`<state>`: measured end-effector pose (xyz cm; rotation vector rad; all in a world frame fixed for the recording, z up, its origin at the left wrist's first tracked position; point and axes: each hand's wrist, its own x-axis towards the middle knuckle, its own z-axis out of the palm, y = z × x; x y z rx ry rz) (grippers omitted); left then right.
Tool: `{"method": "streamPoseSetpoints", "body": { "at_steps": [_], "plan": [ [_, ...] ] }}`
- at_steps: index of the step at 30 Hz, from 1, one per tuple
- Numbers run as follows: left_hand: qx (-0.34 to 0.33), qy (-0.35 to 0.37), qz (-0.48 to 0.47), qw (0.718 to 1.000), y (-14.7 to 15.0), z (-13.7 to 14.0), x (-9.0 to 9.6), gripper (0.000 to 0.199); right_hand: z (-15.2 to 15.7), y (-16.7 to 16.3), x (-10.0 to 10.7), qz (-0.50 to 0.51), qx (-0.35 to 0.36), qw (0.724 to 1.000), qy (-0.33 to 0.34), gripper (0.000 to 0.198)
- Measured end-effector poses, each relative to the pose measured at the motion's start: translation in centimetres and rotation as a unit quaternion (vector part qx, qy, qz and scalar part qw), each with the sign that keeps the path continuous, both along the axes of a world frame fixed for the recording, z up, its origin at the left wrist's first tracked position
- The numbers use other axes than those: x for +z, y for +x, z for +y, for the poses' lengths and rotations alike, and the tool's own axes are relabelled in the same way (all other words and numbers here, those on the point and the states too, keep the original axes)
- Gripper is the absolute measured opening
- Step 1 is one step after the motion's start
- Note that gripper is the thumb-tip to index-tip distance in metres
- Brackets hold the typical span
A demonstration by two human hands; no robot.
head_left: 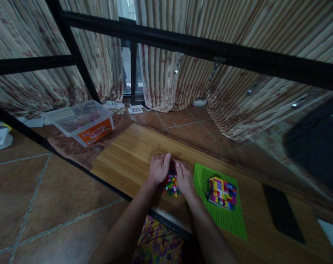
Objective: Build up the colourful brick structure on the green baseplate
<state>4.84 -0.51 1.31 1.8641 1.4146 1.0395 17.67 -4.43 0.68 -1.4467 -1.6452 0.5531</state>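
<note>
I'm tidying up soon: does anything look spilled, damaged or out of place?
Nothing looks spilled or damaged: the loose toy bricks lie together between the left hand and right hand. Slightly untidy, perhaps: papers lie on the floor beside the curtains.

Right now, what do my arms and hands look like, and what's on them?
Your left hand and right hand are ungloved, with no watch or bracelet visible; rings I can't rule out. The left forearm and right forearm show no sleeves. Between them, clothing shows a yellow and purple pattern.
</note>
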Motion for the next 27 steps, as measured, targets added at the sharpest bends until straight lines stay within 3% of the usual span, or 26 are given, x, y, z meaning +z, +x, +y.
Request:
{"method": "streamPoseSetpoints", "body": {
  "at_steps": [6,13,20,24,27],
  "plan": [
    [0.083,-0.049,-0.108,0.989,1.1,-0.3,0.4,0.06,-0.4,-0.1,-0.5,0.146,-0.11,0.982,-0.041,0.048],
    [0.136,-0.078,-0.228,0.961,-1.8,0.1,1.2,0.06,-1.4,1.5,-0.5,0.162,-0.138,0.977,-0.028,0.043],
    [0.126,-0.045,-0.151,0.979,-6.3,-2.8,0.4,0.047,-4.3,2.7,0.0,0.051,-0.14,0.989,0.012,0.032],
    [0.057,0.007,0.0,0.998,-7.0,-5.4,-0.3,0.031,-6.4,2.1,0.4,0.02,-0.123,0.992,0.03,0.029],
    [-0.001,0.058,0.078,0.995,-6.7,-6.1,-0.5,0.025,-8.2,1.4,0.7,0.015,-0.107,0.993,0.042,0.027]
  ]
}}
